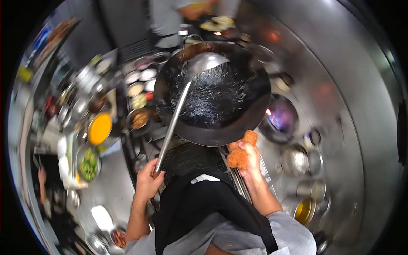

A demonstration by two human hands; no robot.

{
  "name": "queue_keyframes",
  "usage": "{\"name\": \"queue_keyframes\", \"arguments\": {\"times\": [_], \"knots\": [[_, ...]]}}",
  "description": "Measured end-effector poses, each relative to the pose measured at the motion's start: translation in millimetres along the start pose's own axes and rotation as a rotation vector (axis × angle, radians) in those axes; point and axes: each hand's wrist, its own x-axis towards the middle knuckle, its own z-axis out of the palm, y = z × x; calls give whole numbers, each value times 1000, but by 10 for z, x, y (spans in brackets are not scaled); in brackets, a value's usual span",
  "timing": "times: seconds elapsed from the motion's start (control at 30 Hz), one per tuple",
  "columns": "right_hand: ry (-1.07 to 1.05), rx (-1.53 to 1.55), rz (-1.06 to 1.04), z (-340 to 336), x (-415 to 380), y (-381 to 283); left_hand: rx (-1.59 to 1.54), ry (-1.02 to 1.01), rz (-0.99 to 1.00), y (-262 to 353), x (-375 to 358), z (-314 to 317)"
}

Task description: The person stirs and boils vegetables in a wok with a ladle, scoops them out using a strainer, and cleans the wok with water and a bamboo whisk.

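Note:
A big black wok (pixel 221 97) is lifted off the burner and tilted toward me. My right hand (pixel 250 159) grips its near rim through an orange cloth (pixel 241 151). My left hand (pixel 148 183) is closed on the long steel handle of a ladle (pixel 178 110), whose bowl rests inside the wok at the far side. The wok looks wet and holds no food that I can see.
A lit burner (pixel 278 119) with blue flame sits right of the wok. Bowls of sauces and ingredients (pixel 100 127) crowd the left counter, with green vegetables (pixel 88 163). Steel pots (pixel 297 159) stand at right. Another person (pixel 178 12) works at the far stove.

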Motion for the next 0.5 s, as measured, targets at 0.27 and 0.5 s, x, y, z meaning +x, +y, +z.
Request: {"name": "queue_keyframes", "arguments": {"times": [0.27,0.5], "knots": [[459,287,30,-1542,249,-181,-116,-358,-82,211,520,1378],[627,463,-75,-2160,940,-74,-166,-692,14,870,1752,2245]]}}
